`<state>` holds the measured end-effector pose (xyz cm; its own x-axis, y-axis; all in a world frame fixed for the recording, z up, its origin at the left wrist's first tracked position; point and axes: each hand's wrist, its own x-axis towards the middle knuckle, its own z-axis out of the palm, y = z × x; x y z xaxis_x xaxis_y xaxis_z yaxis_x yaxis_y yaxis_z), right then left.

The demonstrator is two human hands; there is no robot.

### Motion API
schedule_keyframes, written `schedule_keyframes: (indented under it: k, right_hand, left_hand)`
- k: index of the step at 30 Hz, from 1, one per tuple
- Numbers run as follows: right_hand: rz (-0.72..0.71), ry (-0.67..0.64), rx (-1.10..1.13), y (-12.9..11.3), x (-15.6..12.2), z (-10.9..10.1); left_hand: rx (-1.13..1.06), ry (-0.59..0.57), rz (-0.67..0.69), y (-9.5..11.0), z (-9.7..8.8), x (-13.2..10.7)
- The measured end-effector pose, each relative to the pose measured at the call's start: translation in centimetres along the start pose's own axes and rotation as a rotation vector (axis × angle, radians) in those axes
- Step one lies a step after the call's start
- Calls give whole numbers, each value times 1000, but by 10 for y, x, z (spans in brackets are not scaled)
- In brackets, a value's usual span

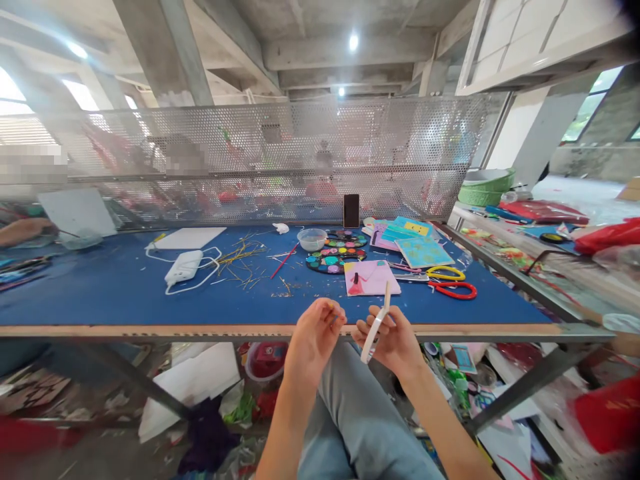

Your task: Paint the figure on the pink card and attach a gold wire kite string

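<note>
White strip [376, 327] gripped in the right hand [393, 341] at the edge of the table [90, 287]

At bottom centre of the frame, both forearms rise over the person's grey-blue jeans [360, 413]. The right hand is half closed, its fingers [373, 329] curled around the narrow, smooth white strip, which runs diagonally past them with its upper end above the table's wooden edge. The left hand [314, 340] stands just beside it, its fingers bent inward. A tiny yellow speck shows at its fingertips [331, 309], but the hand's own back hides whether it holds anything.

Across the blue table top, dry yellow strands [240, 257] lie scattered near a white power bank [183, 267] and its looped cable. A round watercolour palette [336, 261] with glossy paint pans sits next to a small glass bowl [312, 239] and a red paintbrush [284, 261]. To the right lie a pink card [373, 278], a textured teal card [424, 252] and red-handled scissors [453, 289], while a phone [351, 211] stands upright against a perforated metal screen [280, 147]. A co-worker's forearm [23, 230] is cut off at the left edge of the frame. Beneath the table, a red bucket [265, 363] and white paper sheets [187, 387] sit among blurred, hard-to-read clutter.
</note>
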<state>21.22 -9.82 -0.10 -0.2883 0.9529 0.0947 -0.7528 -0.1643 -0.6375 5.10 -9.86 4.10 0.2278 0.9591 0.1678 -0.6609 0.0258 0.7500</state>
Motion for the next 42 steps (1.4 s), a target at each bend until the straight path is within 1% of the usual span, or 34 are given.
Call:
schedule_keyframes:
  k: [3, 5, 8, 11, 14, 16, 17, 20, 22, 26, 31, 35, 36, 40, 42]
  right_hand:
    - [3, 9, -5, 1, -1, -3]
    - [3, 11, 1, 2, -2, -3]
    - [19, 9, 39, 3, -3, -2]
    - [62, -7, 180, 3, -4, 0]
    - [93, -42, 308, 3, -5, 2]
    - [104, -59, 349, 3, -6, 2]
    - [107, -62, 361, 4, -6, 1]
    - [116, -63, 389, 5, -5, -1]
    - [122, -64, 408, 6, -3, -3]
    - [133, -73, 441, 9, -1, -4]
    - [158, -94, 504, 12, 1, 2]
    - [184, -134, 527, 13, 3, 3]
    - [191, -141, 525, 13, 4, 3]
    - [220, -151, 488, 13, 2, 1]
    - [245, -168, 449, 14, 1, 2]
  left_hand:
    - [-98, -2, -5, -6, 0, -1]
    - [-127, 4, 0, -9, -1, 0]
    - [-123, 106, -12, -13, -1, 2]
    - [-146, 213, -30, -14, 1, 2]
    - [-184, 247, -41, -12, 5, 1]
    - [-199, 234, -46, -11, 5, 0]
    - [-201, 209, -39, -11, 4, 1]
    - [-180, 91, 11, -12, 1, 3]
    - [-145, 45, 33, -14, 0, 6]
    - [-32, 64, 60, -19, -1, 7]
    - [181, 66, 189, -23, -2, 4]
    - [378, 31, 161, -23, -2, 1]
    - [398, 30, 157, -22, -1, 0]
    - [435, 85, 195, -20, 2, -1]
    - [465, 63, 183, -19, 1, -1]
